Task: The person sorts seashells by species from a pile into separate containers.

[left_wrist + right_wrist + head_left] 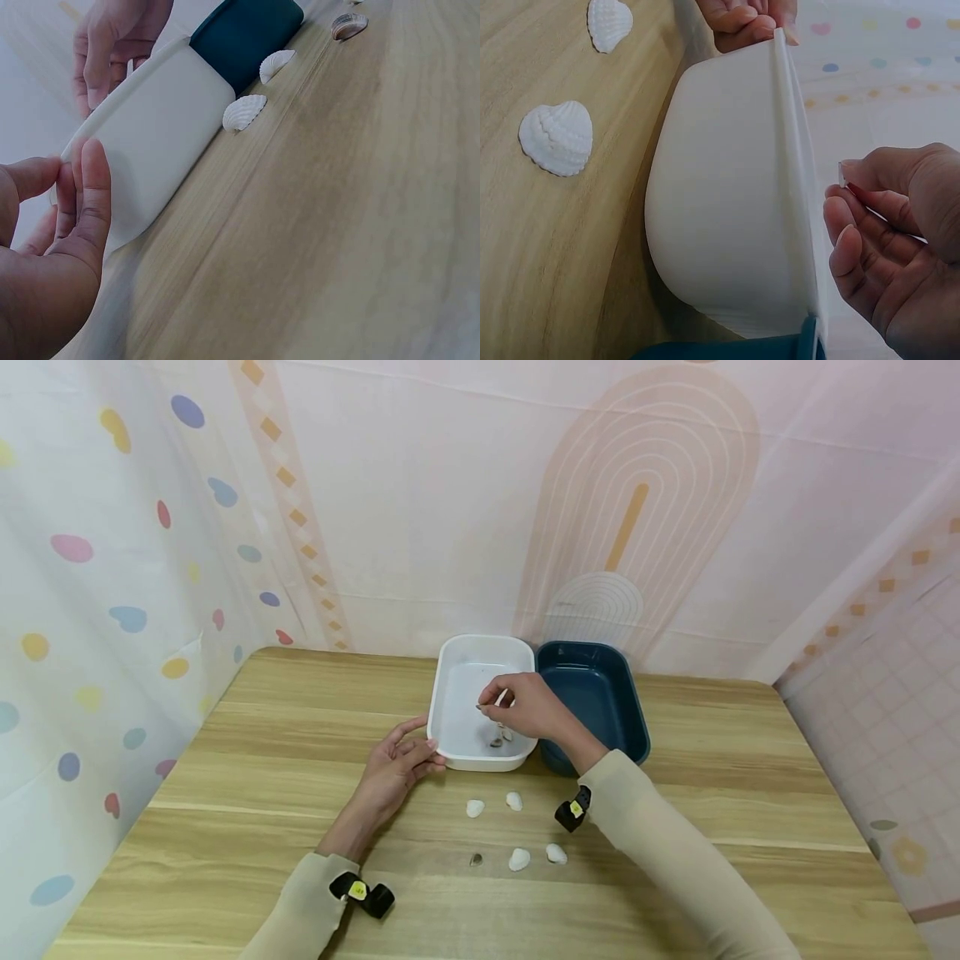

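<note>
A white rectangular basin (457, 693) sits on the wooden table. My left hand (393, 768) holds the rim at its near left corner, with the thumb on the rim and fingers against the outer wall in the left wrist view. Over the basin, my right hand (525, 703) pinches a small shell (842, 175) between thumb and forefinger; most of it is hidden by the fingertips. Below that hand, a few small brownish shells (497, 742) lie on the basin floor.
A dark blue basin (592, 693) stands against the white one's right side. In front lie several white ridged shells (519, 859) and a small brown shell (476, 860). A patterned curtain (420, 527) hangs behind the table (300, 735).
</note>
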`<action>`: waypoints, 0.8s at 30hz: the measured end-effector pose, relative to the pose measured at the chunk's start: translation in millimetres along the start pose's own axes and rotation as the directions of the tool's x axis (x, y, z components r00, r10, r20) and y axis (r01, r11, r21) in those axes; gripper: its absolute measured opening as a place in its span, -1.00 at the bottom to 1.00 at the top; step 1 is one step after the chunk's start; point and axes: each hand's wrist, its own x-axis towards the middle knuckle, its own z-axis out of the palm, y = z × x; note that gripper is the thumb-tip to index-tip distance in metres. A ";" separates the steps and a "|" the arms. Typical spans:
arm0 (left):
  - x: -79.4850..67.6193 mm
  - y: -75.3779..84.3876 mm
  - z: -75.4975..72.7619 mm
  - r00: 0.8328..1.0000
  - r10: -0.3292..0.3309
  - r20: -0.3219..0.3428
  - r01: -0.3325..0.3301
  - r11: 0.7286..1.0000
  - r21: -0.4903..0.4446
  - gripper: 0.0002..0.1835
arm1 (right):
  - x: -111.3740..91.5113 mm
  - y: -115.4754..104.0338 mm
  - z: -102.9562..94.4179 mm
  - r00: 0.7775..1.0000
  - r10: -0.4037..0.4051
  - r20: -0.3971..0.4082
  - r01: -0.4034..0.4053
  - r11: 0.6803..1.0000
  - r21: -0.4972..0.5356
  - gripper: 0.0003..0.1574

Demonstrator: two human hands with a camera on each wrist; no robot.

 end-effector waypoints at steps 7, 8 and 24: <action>-0.6 0.1 -0.5 1.000 -0.006 -0.003 0.006 1.000 -0.004 -0.38 | 5.3 2.4 5.0 0.999 0.030 0.035 -0.030 1.000 0.001 -0.84; -1.0 0.3 -0.4 1.000 -0.007 -0.003 0.007 1.000 -0.005 -0.38 | 5.7 2.9 5.4 0.998 0.041 0.043 -0.041 0.999 -0.002 -0.82; -2.0 1.6 1.3 1.000 0.004 0.005 -0.003 1.000 -0.013 -0.36 | -16.4 -0.8 -0.9 0.999 0.015 0.033 -0.014 1.000 -0.015 -0.52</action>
